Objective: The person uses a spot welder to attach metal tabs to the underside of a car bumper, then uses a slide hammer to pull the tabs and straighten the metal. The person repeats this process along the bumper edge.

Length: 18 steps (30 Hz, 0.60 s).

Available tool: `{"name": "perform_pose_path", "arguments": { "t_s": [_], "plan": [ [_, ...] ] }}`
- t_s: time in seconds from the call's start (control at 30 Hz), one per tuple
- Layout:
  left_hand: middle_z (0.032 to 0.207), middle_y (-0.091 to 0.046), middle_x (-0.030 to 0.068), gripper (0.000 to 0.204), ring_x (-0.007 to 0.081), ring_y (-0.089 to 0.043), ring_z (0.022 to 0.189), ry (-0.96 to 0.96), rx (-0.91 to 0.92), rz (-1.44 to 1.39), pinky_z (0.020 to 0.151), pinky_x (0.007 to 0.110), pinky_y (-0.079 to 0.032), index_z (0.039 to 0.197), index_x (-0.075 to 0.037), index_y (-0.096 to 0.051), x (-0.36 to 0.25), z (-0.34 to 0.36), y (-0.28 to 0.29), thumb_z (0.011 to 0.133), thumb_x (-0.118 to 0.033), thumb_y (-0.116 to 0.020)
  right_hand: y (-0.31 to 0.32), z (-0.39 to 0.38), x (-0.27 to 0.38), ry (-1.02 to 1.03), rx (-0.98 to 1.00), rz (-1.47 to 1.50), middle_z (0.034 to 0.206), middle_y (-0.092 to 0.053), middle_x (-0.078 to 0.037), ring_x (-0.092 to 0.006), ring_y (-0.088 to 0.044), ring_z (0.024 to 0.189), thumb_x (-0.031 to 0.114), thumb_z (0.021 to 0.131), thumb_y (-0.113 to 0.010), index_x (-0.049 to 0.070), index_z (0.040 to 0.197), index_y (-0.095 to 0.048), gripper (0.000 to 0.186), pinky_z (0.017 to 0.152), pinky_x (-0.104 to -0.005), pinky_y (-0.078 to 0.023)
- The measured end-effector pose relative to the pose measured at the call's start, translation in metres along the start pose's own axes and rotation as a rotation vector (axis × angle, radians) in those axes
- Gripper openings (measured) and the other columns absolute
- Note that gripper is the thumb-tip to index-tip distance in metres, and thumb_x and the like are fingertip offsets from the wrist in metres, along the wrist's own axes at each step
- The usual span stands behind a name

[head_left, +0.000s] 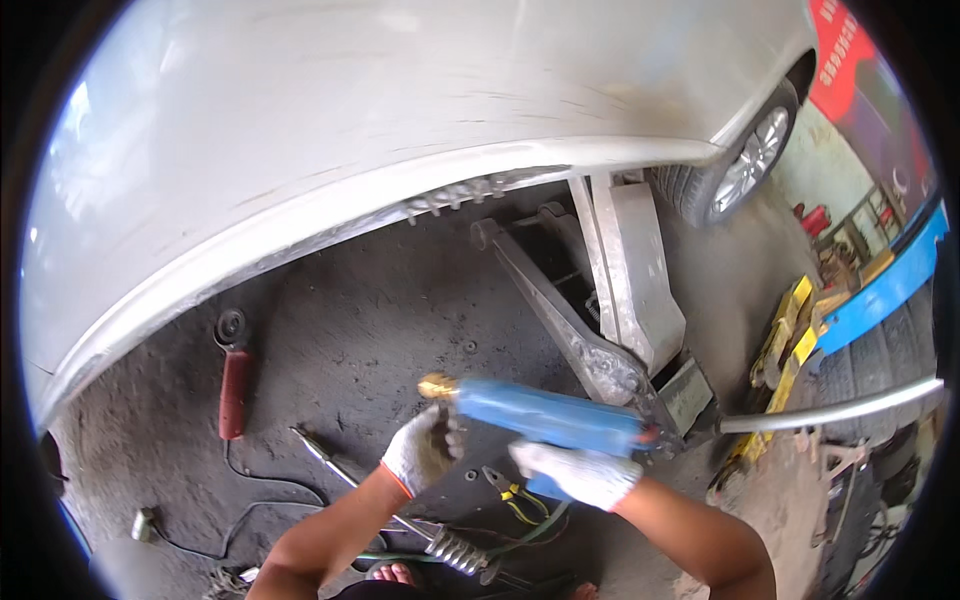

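My right hand (pixel 580 472), in a white glove, grips a blue gun-shaped tool (pixel 540 415) with a brass tip (pixel 437 387), held horizontally and slightly blurred. My left hand (pixel 424 448), also gloved, is just below that tip, fingers loosely curled and apart, with nothing visible in them. Beneath my hands lie a slide hammer (pixel 458 552), yellow-handled pliers (pixel 520 500) and a green hose (pixel 535 533). A red-handled grinder (pixel 233 392) with a cord rests on the floor at the left.
A white car (pixel 400 80) with a scuffed side spans the top, metal tabs (pixel 450 197) along its sill, its wheel (pixel 740 150) at right. A jack (pixel 625 270) stands under the sill, its handle (pixel 830 410) reaching right. Yellow metal parts (pixel 785 345) and a blue panel (pixel 880 285) are at right.
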<state>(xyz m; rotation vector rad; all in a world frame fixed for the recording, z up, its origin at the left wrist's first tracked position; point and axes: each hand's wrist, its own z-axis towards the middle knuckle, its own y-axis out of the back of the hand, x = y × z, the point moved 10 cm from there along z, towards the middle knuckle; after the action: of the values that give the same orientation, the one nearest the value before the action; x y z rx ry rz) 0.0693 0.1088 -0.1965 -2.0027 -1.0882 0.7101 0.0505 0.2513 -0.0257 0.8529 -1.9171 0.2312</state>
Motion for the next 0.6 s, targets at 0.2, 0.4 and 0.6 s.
{"name": "perform_pose_path", "arguments": {
  "t_s": [0.2, 0.4, 0.6],
  "plan": [
    [0.069, -0.052, 0.0004, 0.024, 0.0114, -0.044, 0.055, 0.08, -0.574, 0.284, 0.05, 0.027, -0.038, 0.085, -0.005, -0.062, 0.024, -0.122, 0.151, 0.098, -0.024, -0.059, -0.077, 0.123, 0.015, 0.236, 0.136, -0.29, 0.141, -0.059, -0.011, -0.0262, -0.055, 0.13, 0.036, 0.084, -0.069, 0.015, 0.135, -0.061, 0.056, 0.108, -0.0361, -0.043],
    [0.072, -0.055, 0.0041, 0.017, 0.0156, -0.052, 0.059, -0.054, -0.51, 0.773, 0.052, 0.03, -0.043, 0.093, 0.001, -0.062, -0.027, -0.199, 0.127, 0.096, -0.014, -0.055, 0.003, 0.204, -0.076, 0.048, 0.002, -0.302, 0.091, -0.072, -0.005, -0.0146, -0.067, 0.082, 0.032, 0.087, -0.071, 0.001, 0.114, -0.067, 0.041, 0.073, -0.035, -0.054],
    [0.071, -0.055, 0.0044, 0.015, 0.0128, -0.051, 0.053, -0.044, -0.83, 0.757, 0.047, 0.027, -0.041, 0.092, -0.001, -0.062, -0.034, -0.276, 0.138, 0.094, -0.015, -0.06, 0.03, 0.074, -0.049, 0.589, -0.444, -0.798, 0.095, -0.07, -0.022, -0.0375, -0.068, 0.087, 0.02, 0.082, -0.068, 0.008, 0.101, -0.067, 0.023, 0.077, -0.0456, -0.055]
  ]
}}
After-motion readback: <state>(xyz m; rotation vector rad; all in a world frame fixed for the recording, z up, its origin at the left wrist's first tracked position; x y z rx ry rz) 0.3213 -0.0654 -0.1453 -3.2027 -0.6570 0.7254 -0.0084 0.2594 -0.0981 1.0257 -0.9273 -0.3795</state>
